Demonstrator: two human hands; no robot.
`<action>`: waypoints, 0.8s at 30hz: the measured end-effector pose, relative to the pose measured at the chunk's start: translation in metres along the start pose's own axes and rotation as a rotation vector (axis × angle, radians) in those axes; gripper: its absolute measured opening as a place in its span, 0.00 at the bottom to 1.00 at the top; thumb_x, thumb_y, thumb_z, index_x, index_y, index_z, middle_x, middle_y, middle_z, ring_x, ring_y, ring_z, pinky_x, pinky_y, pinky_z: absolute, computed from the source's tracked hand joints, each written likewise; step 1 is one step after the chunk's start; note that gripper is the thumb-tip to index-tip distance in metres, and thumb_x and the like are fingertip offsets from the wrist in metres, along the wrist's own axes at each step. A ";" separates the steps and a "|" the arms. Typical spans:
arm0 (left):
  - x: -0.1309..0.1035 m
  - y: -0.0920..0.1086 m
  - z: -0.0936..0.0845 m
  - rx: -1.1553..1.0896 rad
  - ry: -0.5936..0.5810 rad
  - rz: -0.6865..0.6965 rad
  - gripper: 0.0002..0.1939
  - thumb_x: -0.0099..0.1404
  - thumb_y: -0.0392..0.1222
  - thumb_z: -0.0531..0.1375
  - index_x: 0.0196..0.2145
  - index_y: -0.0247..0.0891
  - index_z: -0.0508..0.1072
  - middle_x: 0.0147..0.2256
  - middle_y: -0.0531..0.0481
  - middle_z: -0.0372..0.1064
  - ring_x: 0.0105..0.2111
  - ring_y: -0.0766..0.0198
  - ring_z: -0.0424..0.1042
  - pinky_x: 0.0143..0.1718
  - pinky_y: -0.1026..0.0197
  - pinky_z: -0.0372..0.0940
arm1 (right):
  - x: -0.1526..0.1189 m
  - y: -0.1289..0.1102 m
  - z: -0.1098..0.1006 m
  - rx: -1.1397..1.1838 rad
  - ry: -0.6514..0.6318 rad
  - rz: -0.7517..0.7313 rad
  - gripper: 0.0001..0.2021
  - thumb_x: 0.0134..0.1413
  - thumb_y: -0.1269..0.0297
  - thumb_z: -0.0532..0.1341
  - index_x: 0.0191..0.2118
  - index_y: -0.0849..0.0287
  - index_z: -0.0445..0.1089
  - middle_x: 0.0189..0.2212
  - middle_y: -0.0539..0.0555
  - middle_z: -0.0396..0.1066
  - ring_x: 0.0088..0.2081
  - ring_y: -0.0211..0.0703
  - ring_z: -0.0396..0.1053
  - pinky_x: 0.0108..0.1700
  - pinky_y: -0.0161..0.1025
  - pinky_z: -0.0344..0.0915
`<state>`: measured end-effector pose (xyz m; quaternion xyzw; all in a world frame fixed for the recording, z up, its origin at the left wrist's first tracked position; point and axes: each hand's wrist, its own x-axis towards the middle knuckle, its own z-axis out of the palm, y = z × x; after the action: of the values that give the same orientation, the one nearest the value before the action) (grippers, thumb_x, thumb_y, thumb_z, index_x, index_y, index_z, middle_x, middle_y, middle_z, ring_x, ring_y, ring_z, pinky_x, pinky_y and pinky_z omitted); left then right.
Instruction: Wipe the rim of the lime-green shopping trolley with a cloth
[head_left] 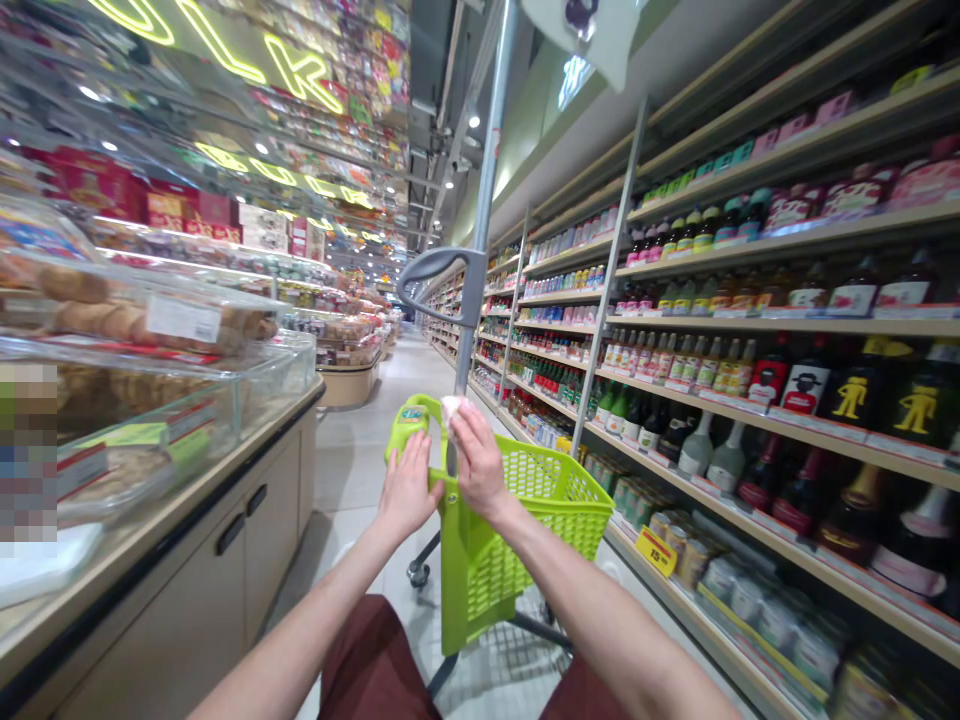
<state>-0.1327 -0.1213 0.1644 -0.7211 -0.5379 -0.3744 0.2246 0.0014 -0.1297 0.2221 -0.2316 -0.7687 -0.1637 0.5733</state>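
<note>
Right hand [480,455] partly hides the white wad [451,406] it holds.

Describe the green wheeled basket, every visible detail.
The lime-green, plastic-looking basket stands upright in the aisle, beside shelves of bottles. Its long side is pierced with many small holes; the near-end panel looks solid. Below are dark legs with casters. A grey metal-looking pole rises at the near end. The left hand lies on the green top there; the right hand holds crumpled white material by the pole.
</note>
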 end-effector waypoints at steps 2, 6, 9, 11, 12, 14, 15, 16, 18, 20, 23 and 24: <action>0.004 0.002 -0.002 -0.011 0.043 -0.037 0.34 0.53 0.42 0.52 0.57 0.28 0.50 0.58 0.34 0.47 0.59 0.49 0.46 0.55 0.42 0.46 | 0.040 0.007 -0.006 -0.095 -0.034 -0.079 0.20 0.57 0.72 0.44 0.54 0.57 0.58 0.57 0.54 0.52 0.61 0.43 0.41 0.60 0.50 0.46; 0.013 0.005 -0.002 -0.036 0.070 -0.087 0.36 0.54 0.42 0.51 0.58 0.30 0.45 0.59 0.34 0.44 0.59 0.49 0.44 0.55 0.40 0.44 | 0.095 0.023 -0.008 -0.275 -0.220 -0.192 0.19 0.58 0.72 0.46 0.54 0.57 0.58 0.59 0.52 0.48 0.62 0.46 0.33 0.61 0.52 0.39; 0.014 0.003 0.003 -0.061 0.052 -0.112 0.37 0.53 0.42 0.52 0.58 0.30 0.44 0.59 0.35 0.43 0.59 0.49 0.44 0.55 0.43 0.46 | 0.085 0.028 -0.005 -0.306 -0.374 -0.302 0.16 0.58 0.72 0.48 0.51 0.58 0.61 0.57 0.53 0.52 0.62 0.44 0.37 0.61 0.51 0.41; 0.011 0.000 0.006 -0.069 0.055 -0.090 0.37 0.53 0.41 0.53 0.58 0.30 0.44 0.59 0.34 0.44 0.59 0.49 0.45 0.56 0.45 0.47 | 0.055 0.028 -0.003 -0.309 -0.445 -0.369 0.15 0.57 0.72 0.49 0.49 0.59 0.63 0.56 0.54 0.55 0.61 0.45 0.40 0.60 0.50 0.43; 0.010 -0.003 0.008 -0.073 0.059 -0.074 0.37 0.52 0.40 0.53 0.58 0.29 0.44 0.59 0.34 0.44 0.59 0.49 0.45 0.55 0.45 0.48 | 0.037 0.028 -0.002 -0.309 -0.478 -0.399 0.14 0.57 0.71 0.50 0.49 0.60 0.63 0.56 0.54 0.55 0.60 0.46 0.42 0.60 0.50 0.45; 0.008 -0.008 0.009 -0.084 0.057 -0.047 0.37 0.52 0.39 0.52 0.58 0.29 0.44 0.59 0.34 0.44 0.59 0.50 0.46 0.55 0.47 0.49 | 0.002 0.029 -0.001 -0.299 -0.551 -0.456 0.14 0.57 0.70 0.51 0.47 0.60 0.65 0.55 0.54 0.57 0.59 0.47 0.45 0.59 0.49 0.47; 0.008 -0.011 0.009 -0.091 0.046 -0.032 0.37 0.52 0.39 0.52 0.58 0.28 0.45 0.59 0.33 0.44 0.59 0.50 0.46 0.55 0.47 0.50 | -0.011 0.030 -0.001 -0.288 -0.587 -0.479 0.13 0.56 0.70 0.51 0.47 0.60 0.65 0.54 0.54 0.58 0.59 0.47 0.47 0.58 0.49 0.48; 0.008 -0.013 0.008 -0.096 0.028 -0.014 0.37 0.51 0.39 0.52 0.58 0.28 0.45 0.59 0.33 0.44 0.59 0.50 0.46 0.55 0.48 0.50 | -0.019 0.031 -0.002 -0.271 -0.617 -0.495 0.13 0.56 0.70 0.52 0.47 0.59 0.65 0.53 0.54 0.59 0.59 0.47 0.48 0.58 0.49 0.49; 0.010 -0.018 0.007 -0.100 -0.017 0.003 0.37 0.51 0.39 0.53 0.57 0.26 0.46 0.59 0.32 0.44 0.59 0.51 0.45 0.55 0.49 0.51 | -0.020 0.035 -0.004 -0.231 -0.633 -0.482 0.15 0.56 0.71 0.52 0.48 0.59 0.64 0.54 0.54 0.59 0.59 0.47 0.48 0.58 0.49 0.49; 0.013 -0.021 0.005 -0.089 -0.059 -0.022 0.37 0.51 0.42 0.54 0.57 0.24 0.47 0.58 0.31 0.44 0.59 0.50 0.45 0.55 0.49 0.51 | -0.003 0.040 -0.008 -0.192 -0.574 -0.411 0.17 0.55 0.73 0.51 0.51 0.58 0.62 0.55 0.54 0.57 0.60 0.45 0.45 0.59 0.49 0.48; 0.013 -0.022 0.002 -0.039 -0.126 -0.080 0.37 0.51 0.43 0.55 0.56 0.27 0.48 0.58 0.32 0.46 0.58 0.50 0.46 0.55 0.46 0.49 | 0.027 0.045 -0.012 -0.174 -0.437 -0.285 0.19 0.56 0.75 0.48 0.53 0.57 0.59 0.57 0.53 0.54 0.61 0.42 0.40 0.60 0.49 0.45; 0.012 -0.021 0.001 -0.018 -0.149 -0.083 0.36 0.51 0.42 0.55 0.56 0.28 0.49 0.58 0.34 0.46 0.59 0.50 0.46 0.55 0.45 0.48 | 0.033 0.046 -0.012 -0.177 -0.413 -0.264 0.20 0.56 0.76 0.48 0.53 0.57 0.59 0.57 0.53 0.54 0.61 0.42 0.39 0.60 0.49 0.45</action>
<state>-0.1506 -0.1061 0.1717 -0.7262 -0.5791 -0.3334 0.1617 0.0285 -0.0914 0.2560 -0.2073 -0.8758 -0.2529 0.3551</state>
